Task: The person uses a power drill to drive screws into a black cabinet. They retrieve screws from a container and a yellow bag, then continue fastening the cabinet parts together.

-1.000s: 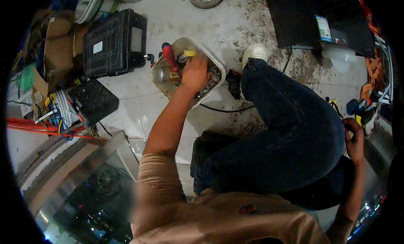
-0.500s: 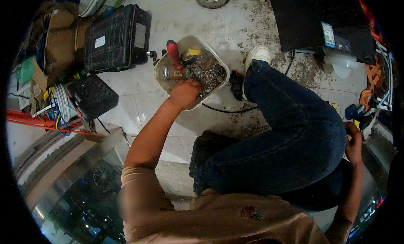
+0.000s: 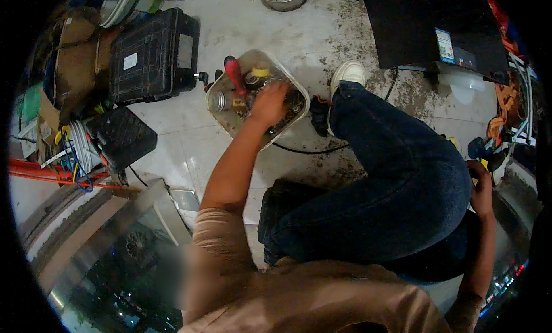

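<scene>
Obscuring metal bits (image 3: 296,106): left hand (image 3: 269,105)

Around the left hand (image 3: 269,106), the container (image 3: 248,58) seems to be of dull, stained plastic. Just left of this hand, the screwdriver handle (image 3: 233,68) looks like smooth plastic. Farther left, the case (image 3: 150,57) appears matt, ribbed plastic. Well beyond the hand, the bowl (image 3: 283,0) is shiny metal. Beside the right hand (image 3: 480,186), the jeans (image 3: 397,201) are matt cloth.
</scene>
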`<state>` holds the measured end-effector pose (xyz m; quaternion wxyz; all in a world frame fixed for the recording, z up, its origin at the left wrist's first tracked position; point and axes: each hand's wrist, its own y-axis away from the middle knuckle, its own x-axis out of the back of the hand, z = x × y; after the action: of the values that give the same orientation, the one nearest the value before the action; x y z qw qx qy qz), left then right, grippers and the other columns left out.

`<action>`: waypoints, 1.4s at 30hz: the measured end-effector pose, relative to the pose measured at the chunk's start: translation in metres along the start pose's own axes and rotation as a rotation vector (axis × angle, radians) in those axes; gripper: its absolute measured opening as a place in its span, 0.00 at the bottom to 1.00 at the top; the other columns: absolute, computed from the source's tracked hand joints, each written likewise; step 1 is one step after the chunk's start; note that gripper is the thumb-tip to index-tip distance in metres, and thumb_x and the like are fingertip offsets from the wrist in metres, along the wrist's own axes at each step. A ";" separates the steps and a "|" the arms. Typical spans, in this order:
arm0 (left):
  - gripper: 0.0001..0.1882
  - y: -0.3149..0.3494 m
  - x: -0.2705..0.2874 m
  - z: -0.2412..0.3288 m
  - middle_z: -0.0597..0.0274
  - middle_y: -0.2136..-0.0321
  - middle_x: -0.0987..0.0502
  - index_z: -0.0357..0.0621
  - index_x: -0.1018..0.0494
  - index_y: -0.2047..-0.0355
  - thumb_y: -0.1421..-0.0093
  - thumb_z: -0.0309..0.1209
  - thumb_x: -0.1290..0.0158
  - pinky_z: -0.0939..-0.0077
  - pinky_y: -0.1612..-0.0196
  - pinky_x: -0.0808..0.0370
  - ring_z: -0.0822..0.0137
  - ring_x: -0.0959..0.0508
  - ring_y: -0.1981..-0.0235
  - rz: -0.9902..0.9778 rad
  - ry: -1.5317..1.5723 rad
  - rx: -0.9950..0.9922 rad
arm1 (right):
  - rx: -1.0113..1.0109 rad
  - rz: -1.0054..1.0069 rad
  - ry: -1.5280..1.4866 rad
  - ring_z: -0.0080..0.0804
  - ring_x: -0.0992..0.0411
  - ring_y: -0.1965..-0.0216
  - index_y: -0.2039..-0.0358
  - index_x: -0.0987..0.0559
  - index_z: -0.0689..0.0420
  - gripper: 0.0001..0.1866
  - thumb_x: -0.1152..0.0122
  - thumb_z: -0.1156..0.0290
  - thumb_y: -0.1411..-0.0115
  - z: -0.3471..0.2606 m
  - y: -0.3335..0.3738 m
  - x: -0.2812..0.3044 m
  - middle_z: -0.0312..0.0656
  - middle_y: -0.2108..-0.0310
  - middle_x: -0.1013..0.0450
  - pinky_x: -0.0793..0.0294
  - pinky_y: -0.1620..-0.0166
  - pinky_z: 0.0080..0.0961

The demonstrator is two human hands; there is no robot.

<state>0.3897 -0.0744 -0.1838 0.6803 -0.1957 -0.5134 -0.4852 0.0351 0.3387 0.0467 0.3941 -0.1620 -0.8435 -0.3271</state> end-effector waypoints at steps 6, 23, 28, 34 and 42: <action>0.22 0.045 0.047 -0.014 0.58 0.56 0.28 0.44 0.29 0.55 0.54 0.26 0.49 0.64 0.51 0.30 0.53 0.31 0.52 -0.314 -0.118 -0.194 | -0.016 0.009 0.002 0.31 0.30 0.67 0.62 0.26 0.63 0.11 0.45 0.83 0.48 0.000 0.000 -0.001 0.43 0.65 0.29 0.31 0.60 0.25; 0.15 0.028 0.103 -0.013 0.60 0.49 0.30 0.44 0.25 0.61 0.50 0.28 0.51 0.64 0.43 0.36 0.58 0.33 0.45 0.069 -0.659 -0.233 | 0.030 -0.013 -0.003 0.31 0.30 0.65 0.64 0.27 0.63 0.11 0.46 0.85 0.49 -0.005 -0.002 0.000 0.43 0.62 0.29 0.31 0.60 0.24; 0.13 0.000 0.053 -0.013 0.52 0.52 0.30 0.42 0.25 0.63 0.49 0.29 0.53 0.54 0.44 0.37 0.53 0.35 0.45 0.093 -0.482 -0.121 | 0.029 -0.024 -0.003 0.32 0.30 0.64 0.63 0.27 0.63 0.11 0.46 0.84 0.49 -0.007 -0.005 0.001 0.43 0.61 0.29 0.31 0.59 0.25; 0.11 -0.017 0.028 -0.007 0.52 0.59 0.27 0.41 0.25 0.67 0.49 0.31 0.52 0.61 0.51 0.32 0.51 0.32 0.50 0.041 -0.622 0.082 | 0.021 -0.021 0.018 0.32 0.29 0.64 0.63 0.27 0.63 0.11 0.46 0.83 0.48 -0.018 -0.006 0.002 0.43 0.63 0.28 0.31 0.59 0.25; 0.09 0.053 0.049 0.028 0.51 0.62 0.26 0.45 0.26 0.65 0.47 0.29 0.52 0.60 0.58 0.27 0.50 0.27 0.58 -0.285 0.051 0.013 | 0.012 -0.031 -0.014 0.33 0.29 0.65 0.64 0.27 0.63 0.11 0.46 0.85 0.49 -0.017 -0.008 0.000 0.44 0.64 0.28 0.31 0.60 0.25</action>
<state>0.4211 -0.0516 -0.1170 0.6183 -0.1042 -0.5216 -0.5785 0.0407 0.3219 0.0511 0.3840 -0.1488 -0.8506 -0.3268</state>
